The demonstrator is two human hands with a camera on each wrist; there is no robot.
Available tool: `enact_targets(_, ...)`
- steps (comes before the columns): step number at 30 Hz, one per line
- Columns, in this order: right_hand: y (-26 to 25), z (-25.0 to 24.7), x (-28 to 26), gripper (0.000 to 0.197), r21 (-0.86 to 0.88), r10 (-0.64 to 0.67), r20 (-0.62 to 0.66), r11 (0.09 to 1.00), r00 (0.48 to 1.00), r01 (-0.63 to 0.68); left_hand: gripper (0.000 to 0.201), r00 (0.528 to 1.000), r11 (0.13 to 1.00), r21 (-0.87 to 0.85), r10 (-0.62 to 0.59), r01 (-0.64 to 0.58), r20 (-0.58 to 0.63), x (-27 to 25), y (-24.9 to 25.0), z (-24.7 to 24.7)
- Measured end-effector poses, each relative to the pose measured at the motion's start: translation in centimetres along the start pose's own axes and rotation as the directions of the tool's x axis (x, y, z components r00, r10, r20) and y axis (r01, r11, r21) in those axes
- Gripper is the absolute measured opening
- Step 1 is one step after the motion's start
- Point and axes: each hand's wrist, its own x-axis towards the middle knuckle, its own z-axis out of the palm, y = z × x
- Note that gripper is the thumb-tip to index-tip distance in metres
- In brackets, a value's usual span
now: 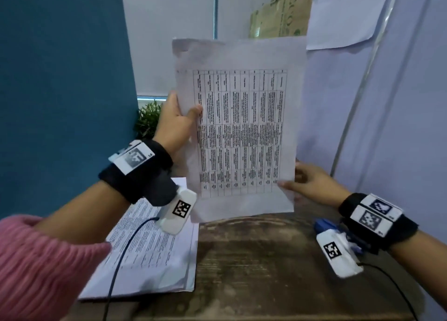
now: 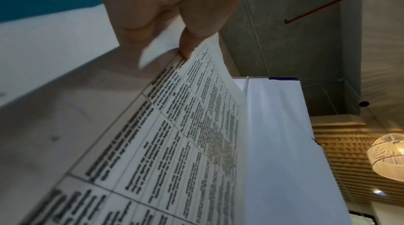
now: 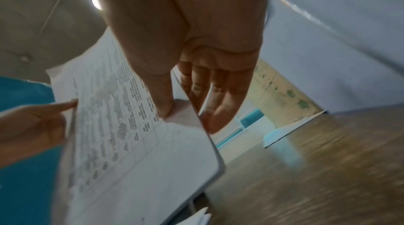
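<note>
A white sheet printed with a table of small text is held upright above the wooden table, its printed side towards me. My left hand pinches the sheet's left edge, thumb on the front and fingers behind. My right hand pinches the lower right corner, thumb in front and fingers behind. The left wrist view shows the printed sheet running away from my left hand's thumb. In the right wrist view my right hand's thumb presses the printed sheet, fingers behind it.
A stack of printed papers lies on the table at the left, under my left wrist. A teal panel stands at the left, with a small green plant beside it. A cardboard box and white sheets are at the back right.
</note>
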Motion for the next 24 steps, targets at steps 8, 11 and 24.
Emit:
enact_targets(8, -5.7, 6.9, 1.7, 0.040, 0.304, -0.001, 0.028, 0.953, 1.000, -0.008, 0.032, 0.997, 0.885, 0.465, 0.002, 0.031, -0.071, 3.9, 0.2, -9.1)
enact_targets(11, -7.4, 10.0, 1.1, 0.054, 0.395, 0.002, 0.076, 0.918, 0.997, -0.032, 0.037, 0.994, 0.747, 0.656, -0.085, 0.109, -0.068, 4.0, -1.3, -11.7)
enact_targets(24, -5.0, 18.2, 0.8, 0.038, 0.273, 0.096, 0.458, 0.931, 0.884, -0.243, 0.032, 0.852, 0.297, 0.936, -0.523, 0.189, -0.006, 0.7, -14.0, -15.6)
